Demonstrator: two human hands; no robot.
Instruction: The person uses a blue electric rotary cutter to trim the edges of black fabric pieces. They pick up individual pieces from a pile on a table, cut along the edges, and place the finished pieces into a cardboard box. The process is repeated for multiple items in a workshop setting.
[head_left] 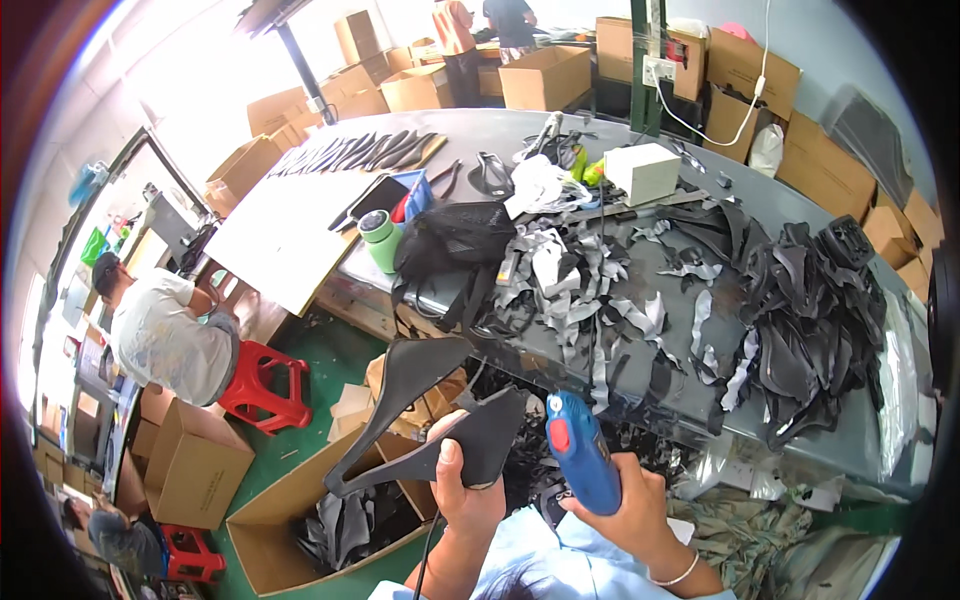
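Observation:
My left hand (466, 488) is closed round the wide end of a black bicycle saddle (488, 428), its thumb on the surface. The saddle is held up in front of the table, with a long gap between its two sides. In my right hand (635, 512) is a blue handheld power tool (586, 465) with a red button. Its top end points up and to the left, apart from the saddle. The tool's working tip cannot be made out. Below the saddle stands an open cardboard box (255, 535) with black pieces inside.
Grey and black scraps (565, 290) cover the near middle of the table (480, 135). A heap of black saddle-shaped pieces (795, 345) lies at right. A black bag (450, 250), green bottle (379, 242) and white box (641, 174) stand farther back. A seated person (175, 330) is at left.

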